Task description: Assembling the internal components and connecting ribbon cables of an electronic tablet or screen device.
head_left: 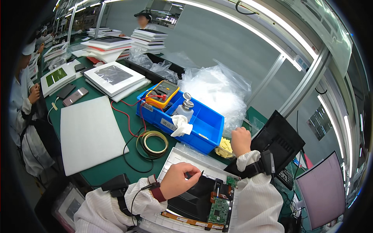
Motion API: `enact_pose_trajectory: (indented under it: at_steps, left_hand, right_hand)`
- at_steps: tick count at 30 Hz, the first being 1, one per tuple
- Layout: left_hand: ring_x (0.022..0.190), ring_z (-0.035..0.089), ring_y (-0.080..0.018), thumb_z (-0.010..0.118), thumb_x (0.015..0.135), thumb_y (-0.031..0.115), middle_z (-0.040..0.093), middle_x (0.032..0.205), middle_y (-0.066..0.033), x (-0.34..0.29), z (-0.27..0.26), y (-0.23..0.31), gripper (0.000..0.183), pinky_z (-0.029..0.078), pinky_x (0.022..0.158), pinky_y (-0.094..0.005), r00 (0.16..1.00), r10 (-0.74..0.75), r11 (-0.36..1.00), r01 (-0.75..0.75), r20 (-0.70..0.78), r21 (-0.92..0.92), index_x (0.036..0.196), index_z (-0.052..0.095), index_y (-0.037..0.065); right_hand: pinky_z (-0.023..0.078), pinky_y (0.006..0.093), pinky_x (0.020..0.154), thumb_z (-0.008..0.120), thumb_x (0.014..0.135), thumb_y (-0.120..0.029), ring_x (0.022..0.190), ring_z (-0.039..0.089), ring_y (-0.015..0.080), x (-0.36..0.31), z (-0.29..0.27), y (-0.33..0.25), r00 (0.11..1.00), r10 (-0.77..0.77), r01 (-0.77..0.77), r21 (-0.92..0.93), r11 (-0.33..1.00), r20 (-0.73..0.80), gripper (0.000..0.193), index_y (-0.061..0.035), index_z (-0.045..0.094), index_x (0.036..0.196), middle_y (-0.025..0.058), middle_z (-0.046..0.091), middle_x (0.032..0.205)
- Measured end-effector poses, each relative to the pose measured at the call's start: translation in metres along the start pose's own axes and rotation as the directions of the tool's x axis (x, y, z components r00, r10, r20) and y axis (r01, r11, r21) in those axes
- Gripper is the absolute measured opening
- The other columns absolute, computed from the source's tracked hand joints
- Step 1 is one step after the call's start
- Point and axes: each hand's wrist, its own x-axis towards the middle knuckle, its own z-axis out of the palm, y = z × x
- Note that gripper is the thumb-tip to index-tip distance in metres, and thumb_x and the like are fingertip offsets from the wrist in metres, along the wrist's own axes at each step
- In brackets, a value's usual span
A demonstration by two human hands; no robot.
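My left hand (179, 181) is closed in a pinch over the opened device, with a small thin black piece (202, 173) at its fingertips. Below it lies a white-framed device (171, 158) with a dark panel (190, 202), orange-brown flex strips and a green circuit board (220, 211). My right hand (241, 141) is raised beyond the device's far right corner, beside a pile of yellow pieces (224, 148). Its fingers curl away from view, so anything they hold is hidden. A strap with a cord circles my left wrist.
A blue divided bin (210, 126) holds a yellow multimeter (163, 94), a pump bottle (184, 108) and a white cloth. Tape rolls (153, 143), red and black leads, and a white foam sheet (89, 134) lie left. A black monitor (278, 143) stands right. Another person (23, 101) works at far left.
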Motion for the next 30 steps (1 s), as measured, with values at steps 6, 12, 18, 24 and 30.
enact_pose_trajectory:
  at_steps: [6, 12, 18, 24, 30]
  left_hand:
    - [0.066, 0.057, -0.0157, 0.063, 0.071, 0.009, 0.061, 0.072, -0.0070, -0.002, -0.001, 0.014, 0.010, 0.045, 0.057, -0.0244, 0.994, 0.108, 0.988, -0.104, -0.025, 0.115, 0.077, 0.063, 0.001]
    - [0.068, 0.056, -0.0230, 0.066, 0.060, 0.003, 0.060, 0.074, -0.0060, -0.004, -0.002, 0.020, 0.012, 0.044, 0.059, -0.0304, 0.829, 0.559, 0.754, -0.504, -0.006, 0.421, 0.070, 0.061, 0.004]
    - [0.071, 0.055, -0.0170, 0.069, 0.058, 0.008, 0.058, 0.075, 0.0005, -0.010, 0.004, 0.030, 0.019, 0.042, 0.055, -0.0297, 0.610, 0.751, 0.348, -0.691, 0.253, 0.633, 0.075, 0.062, 0.008]
    - [0.072, 0.054, -0.0180, 0.071, 0.058, 0.010, 0.058, 0.074, -0.0002, -0.013, 0.006, 0.035, 0.020, 0.042, 0.057, -0.0293, 0.602, 0.753, 0.357, -0.713, 0.265, 0.604, 0.076, 0.062, 0.007]
    - [0.075, 0.054, -0.0225, 0.071, 0.064, 0.011, 0.060, 0.075, -0.0061, -0.007, 0.005, 0.050, 0.018, 0.042, 0.067, -0.0287, 0.866, 0.446, 0.822, -0.497, 0.227, 0.277, 0.079, 0.062, 0.005]
  right_hand:
    - [0.044, 0.0312, 0.055, 0.062, 0.072, -0.013, 0.058, 0.059, 0.0215, -0.025, -0.058, -0.025, 0.966, 0.113, -0.259, 0.826, 0.501, 0.234, 0.017, 0.0033, 0.063, 0.075, 0.0140, 0.061, 0.066]
    - [0.042, 0.0207, 0.056, 0.057, 0.084, -0.021, 0.060, 0.052, 0.0076, -0.069, -0.124, -0.055, 0.699, -0.150, -0.712, 0.661, -0.237, 0.699, 0.024, 0.0018, 0.062, 0.079, 0.0039, 0.060, 0.068]
    - [0.042, 0.0200, 0.055, 0.058, 0.083, -0.018, 0.061, 0.053, 0.0087, -0.089, -0.126, -0.059, 0.632, -0.186, -0.722, 0.484, -0.494, 0.753, 0.020, 0.0018, 0.061, 0.085, 0.0037, 0.059, 0.070]
    - [0.041, 0.0193, 0.055, 0.061, 0.081, -0.013, 0.061, 0.052, 0.0071, -0.102, -0.138, -0.059, 0.734, -0.105, -0.642, 0.635, -0.429, 0.671, 0.013, 0.0008, 0.061, 0.082, 0.0028, 0.057, 0.072]
    - [0.037, 0.0181, 0.049, 0.061, 0.080, -0.009, 0.056, 0.049, 0.0058, -0.125, -0.138, -0.055, 0.919, 0.027, -0.364, 0.873, -0.324, 0.393, 0.011, 0.0019, 0.058, 0.081, 0.0007, 0.055, 0.072]
